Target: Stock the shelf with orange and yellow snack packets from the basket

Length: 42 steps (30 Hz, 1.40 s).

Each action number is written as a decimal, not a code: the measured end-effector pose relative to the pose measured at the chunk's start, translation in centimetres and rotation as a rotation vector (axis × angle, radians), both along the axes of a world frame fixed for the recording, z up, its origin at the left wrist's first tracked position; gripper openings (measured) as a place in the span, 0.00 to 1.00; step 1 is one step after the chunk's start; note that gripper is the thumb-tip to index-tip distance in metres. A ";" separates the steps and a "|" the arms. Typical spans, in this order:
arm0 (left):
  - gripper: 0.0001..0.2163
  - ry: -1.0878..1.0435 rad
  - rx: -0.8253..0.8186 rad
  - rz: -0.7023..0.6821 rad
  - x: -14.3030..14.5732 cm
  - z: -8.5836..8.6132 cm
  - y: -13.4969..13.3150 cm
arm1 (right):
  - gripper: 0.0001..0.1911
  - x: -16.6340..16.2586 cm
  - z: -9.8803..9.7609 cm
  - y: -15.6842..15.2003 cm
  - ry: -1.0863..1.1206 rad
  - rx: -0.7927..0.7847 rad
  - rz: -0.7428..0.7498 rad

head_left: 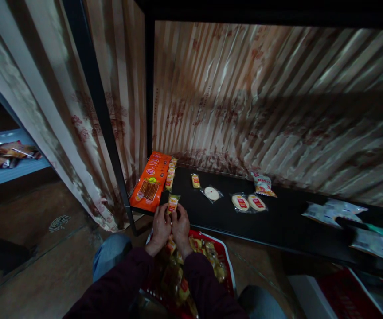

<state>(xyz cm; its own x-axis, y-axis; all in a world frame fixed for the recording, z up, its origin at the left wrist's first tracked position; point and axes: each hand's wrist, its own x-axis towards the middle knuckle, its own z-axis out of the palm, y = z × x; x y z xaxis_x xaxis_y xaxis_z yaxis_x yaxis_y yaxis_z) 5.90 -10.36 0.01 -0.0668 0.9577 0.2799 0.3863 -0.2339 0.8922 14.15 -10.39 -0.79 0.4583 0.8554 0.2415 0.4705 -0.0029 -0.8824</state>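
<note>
At the far left of the black shelf [278,226] lies a pile of flat orange packs [150,186]. A row of packets [170,173] runs along the pile's right side, at 3 o'clock from it. At 6 o'clock from that row, over the shelf's front edge, the left hand [161,228] and right hand [180,229] together pinch one small packet [172,204]. The fingertips are closed on its lower half and its top stands free and upright. It looks light, thin and crinkly. The slick wrapper would likely slip from a loose pinch, and the contents may crush if squeezed, so the sealed edges seem the safest hold. A red basket [226,261] of similar packets sits at 6 o'clock below the hands. Round wrapped crackers [248,202] lie toward 2 o'clock on the shelf.
</note>
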 end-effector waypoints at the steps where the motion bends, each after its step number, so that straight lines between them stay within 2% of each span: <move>1: 0.17 0.009 -0.002 -0.007 0.0 0.0 0.2 | 0.23 0.0 0.0 0.3 -0.004 0.005 -0.001; 9: 0.19 0.062 -0.024 -0.043 0.0 -0.2 2.4 | 0.21 0.3 -0.6 2.4 -0.038 0.035 -0.018; 20: 0.18 0.078 -0.045 -0.079 -0.1 1.1 4.7 | 0.20 0.4 -0.8 5.4 -0.037 0.047 -0.030; 31: 0.20 0.085 -0.086 -0.058 0.4 0.0 6.2 | 0.20 0.6 -1.6 7.5 -0.016 0.041 -0.003; 42: 0.24 0.003 -0.119 -0.104 1.6 -1.5 6.8 | 0.22 1.1 -2.6 9.1 0.077 0.047 0.017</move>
<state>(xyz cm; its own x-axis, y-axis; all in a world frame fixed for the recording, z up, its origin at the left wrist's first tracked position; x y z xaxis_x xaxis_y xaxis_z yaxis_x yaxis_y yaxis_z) 7.47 -3.57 -1.52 0.0352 0.9858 0.1640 0.3683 -0.1653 0.9149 15.27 -1.32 -3.43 0.4629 0.8516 0.2460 0.4005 0.0466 -0.9151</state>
